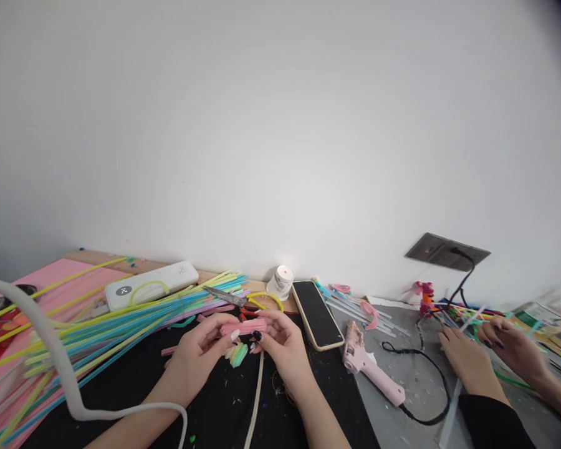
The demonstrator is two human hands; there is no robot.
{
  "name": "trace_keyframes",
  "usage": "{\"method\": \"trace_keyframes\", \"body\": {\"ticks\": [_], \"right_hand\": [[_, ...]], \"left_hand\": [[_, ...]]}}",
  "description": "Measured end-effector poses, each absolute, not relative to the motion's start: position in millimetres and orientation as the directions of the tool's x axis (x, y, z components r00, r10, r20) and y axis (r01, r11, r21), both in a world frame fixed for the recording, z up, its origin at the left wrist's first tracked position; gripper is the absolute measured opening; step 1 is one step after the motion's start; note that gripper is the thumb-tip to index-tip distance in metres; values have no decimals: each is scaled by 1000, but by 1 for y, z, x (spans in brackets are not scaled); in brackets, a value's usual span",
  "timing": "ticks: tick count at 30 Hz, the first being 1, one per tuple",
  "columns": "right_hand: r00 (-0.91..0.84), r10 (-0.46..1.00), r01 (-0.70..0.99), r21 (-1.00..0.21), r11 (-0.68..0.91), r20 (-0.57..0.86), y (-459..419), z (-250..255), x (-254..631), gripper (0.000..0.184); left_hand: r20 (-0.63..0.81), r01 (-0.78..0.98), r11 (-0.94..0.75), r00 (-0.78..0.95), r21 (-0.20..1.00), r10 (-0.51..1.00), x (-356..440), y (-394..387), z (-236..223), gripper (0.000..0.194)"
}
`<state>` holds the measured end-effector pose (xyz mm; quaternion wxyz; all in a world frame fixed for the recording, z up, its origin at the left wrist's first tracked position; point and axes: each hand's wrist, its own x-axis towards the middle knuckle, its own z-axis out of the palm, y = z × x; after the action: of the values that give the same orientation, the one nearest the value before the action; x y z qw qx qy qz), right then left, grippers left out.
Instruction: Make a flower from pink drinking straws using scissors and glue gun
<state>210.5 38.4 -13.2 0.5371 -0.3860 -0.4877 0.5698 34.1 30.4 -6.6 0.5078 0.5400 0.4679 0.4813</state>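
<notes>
Between my two hands is a small bundle of pink pipe cleaners, held level above the black mat. My left hand pinches its left end with thumb and fingers. At its right end, my right hand closes on it with the thumb in front. Below the fingertips hangs or lies a short green and yellow piece; whether it touches the bundle I cannot tell. Scissors with yellow handles lie just behind my hands. A heap of long pastel pipe cleaners spreads to the left.
A white power bank lies on the heap. Right of my hands are a phone, a white cup and a pink glue gun with a black cord. Another person's hands work at far right. A white cable loops at left.
</notes>
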Motion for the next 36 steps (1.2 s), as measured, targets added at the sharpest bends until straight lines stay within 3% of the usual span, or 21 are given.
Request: {"method": "trace_keyframes", "body": {"ticks": [7, 15, 21, 26, 36], "right_hand": [[-129, 989, -283, -958, 37, 76, 37, -11, 211, 37], [-150, 987, -257, -966, 24, 65, 37, -14, 209, 20], [-157, 987, -295, -955, -18, 30, 37, -13, 209, 30], [-158, 987, -287, -958, -9, 38, 36, -12, 210, 20], [-134, 991, -242, -970, -4, 29, 35, -11, 211, 15]], "left_hand": [[68, 14, -70, 123, 997, 990, 34, 31, -9, 19], [55, -119, -40, 128, 992, 990, 40, 28, -3, 26], [2, -13, -1, 125, 1000, 992, 36, 30, -4, 25], [-1, -32, 4, 115, 999, 993, 37, 31, -8, 34], [14, 103, -32, 163, 994, 986, 33, 32, -11, 25]]}}
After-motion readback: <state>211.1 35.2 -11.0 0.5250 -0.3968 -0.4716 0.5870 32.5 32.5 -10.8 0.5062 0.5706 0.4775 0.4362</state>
